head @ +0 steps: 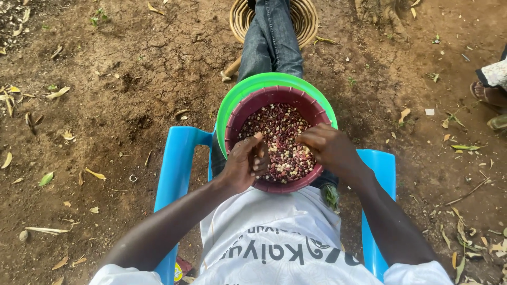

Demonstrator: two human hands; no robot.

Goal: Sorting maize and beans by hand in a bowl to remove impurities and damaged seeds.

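A maroon bowl [237, 119] full of speckled red and white beans [280, 126] rests on my lap, nested in a larger green basin [248, 87]. My left hand [244, 162] rests on the near left rim, fingers curled into the beans, and seems to pinch a few. My right hand [327, 148] lies over the right side of the bowl with its fingertips bent down onto the beans. Whether it holds any I cannot tell.
I sit in a blue plastic chair [177, 163] on bare brown earth strewn with dry leaves. My jeans-clad legs [270, 42] stretch toward a woven basket [306, 18]. Another person's sandalled foot [488, 94] shows at the right edge.
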